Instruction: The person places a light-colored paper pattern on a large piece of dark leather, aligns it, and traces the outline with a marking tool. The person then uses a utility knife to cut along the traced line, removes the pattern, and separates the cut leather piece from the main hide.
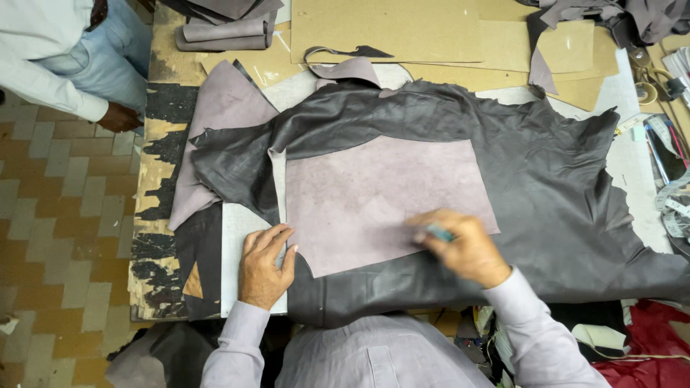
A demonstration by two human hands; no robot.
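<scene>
The left hand [264, 264] lies flat, fingers spread, pressing the lower left corner of a pale mauve pattern piece [381, 197]. That piece lies on a dark leather hide [553, 179] spread across the desk [162, 108]. The right hand [463, 248], blurred, grips a small bluish marker [438, 232] at the piece's lower edge.

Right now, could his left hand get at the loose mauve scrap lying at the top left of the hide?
Probably yes. The left hand lies flat on the pattern's corner, and only flat leather lies between it and the mauve scrap; it would need a long stretch forward.
</scene>
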